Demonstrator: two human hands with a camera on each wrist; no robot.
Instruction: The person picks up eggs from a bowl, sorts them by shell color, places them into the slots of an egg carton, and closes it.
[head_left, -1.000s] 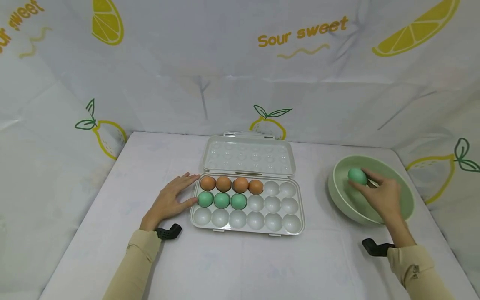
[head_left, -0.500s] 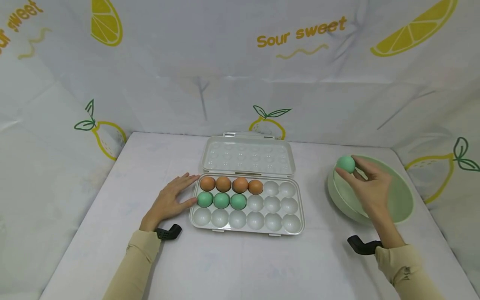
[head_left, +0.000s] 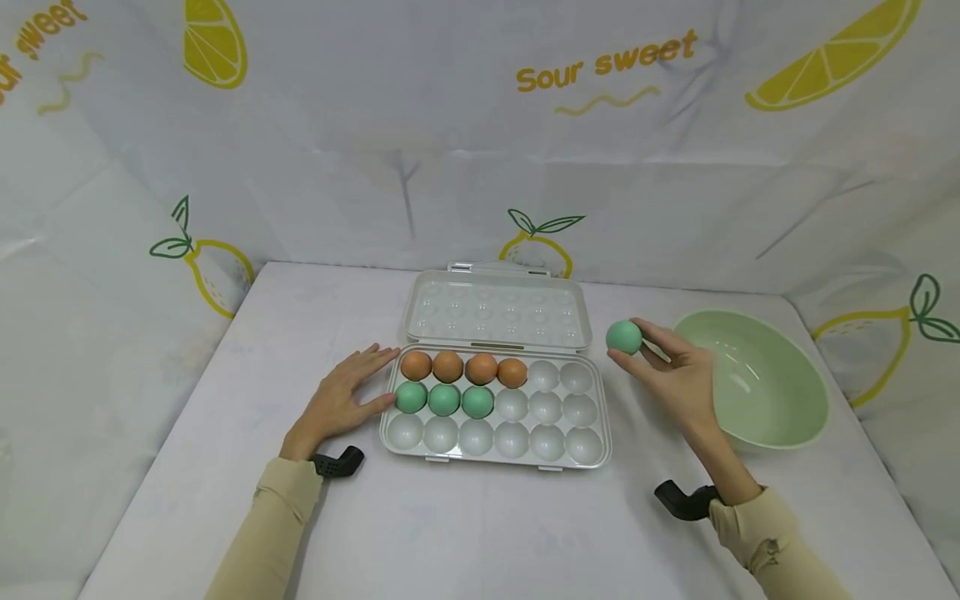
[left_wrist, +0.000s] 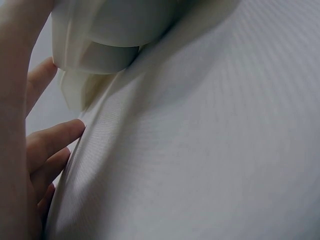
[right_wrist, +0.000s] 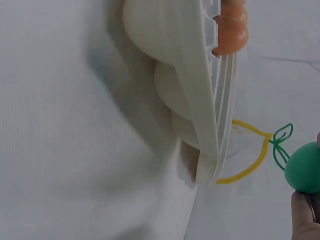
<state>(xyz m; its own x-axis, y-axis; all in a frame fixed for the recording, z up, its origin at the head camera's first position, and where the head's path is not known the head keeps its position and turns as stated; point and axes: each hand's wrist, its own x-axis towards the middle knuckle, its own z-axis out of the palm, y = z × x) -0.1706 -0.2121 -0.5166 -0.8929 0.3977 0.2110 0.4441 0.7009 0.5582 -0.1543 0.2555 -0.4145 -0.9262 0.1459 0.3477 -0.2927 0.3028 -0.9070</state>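
My right hand (head_left: 671,373) pinches a green egg (head_left: 624,337) between thumb and fingers, held in the air between the bowl and the egg tray. In the right wrist view the same green egg (right_wrist: 303,168) shows at the right edge. At the left end of the white egg tray (head_left: 495,458), my left hand (head_left: 341,402) rests with fingers spread and fingertips at its rim. The tray's back row carries several brown eggs (head_left: 447,367) from the left. Three green eggs (head_left: 444,400) sit in the middle row's left cups. The front row's cups hold nothing.
The tray's lid (head_left: 498,312) lies folded back behind it. At the right stands a pale green bowl (head_left: 772,383), its visible inside bare. A printed white cloth (head_left: 360,167) hangs behind the table (head_left: 480,533).
My right hand has lifted the green egg out of the bowl and carried it left, to near the tray's right end. The left hand has stayed in place.
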